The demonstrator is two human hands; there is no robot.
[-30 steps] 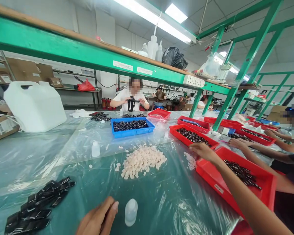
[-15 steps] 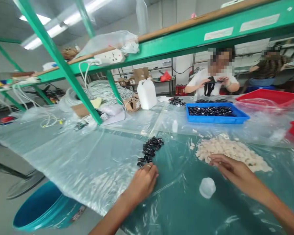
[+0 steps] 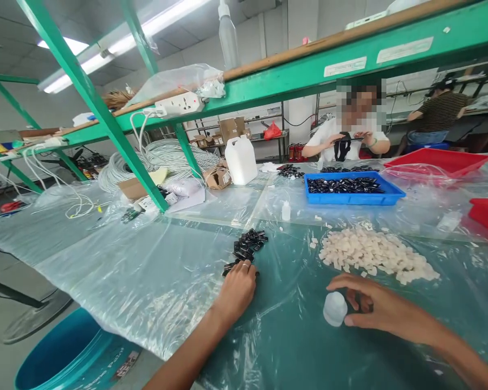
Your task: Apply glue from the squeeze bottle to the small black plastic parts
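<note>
My left hand rests at the near end of a heap of small black parts. Its fingers are curled down and hide whatever they may grip; a dark bit pokes out beside them. My right hand is open, thumb and forefinger spread on either side of a small whitish, translucent cup-like piece. The thumb tip is at the cup's right edge; whether it touches, I cannot tell. Just beyond that hand lies a broad pile of small cream-white pieces.
A blue tray of black parts stands farther back, with red trays to its right. A small white bottle and a white jug stand on the sheeted table. Across sits a co-worker. A green post rises at left.
My right hand has left the white pile and come nearer, its fingers opening around the cup-like piece. My left hand stays at the black heap. The view has shifted slightly.
</note>
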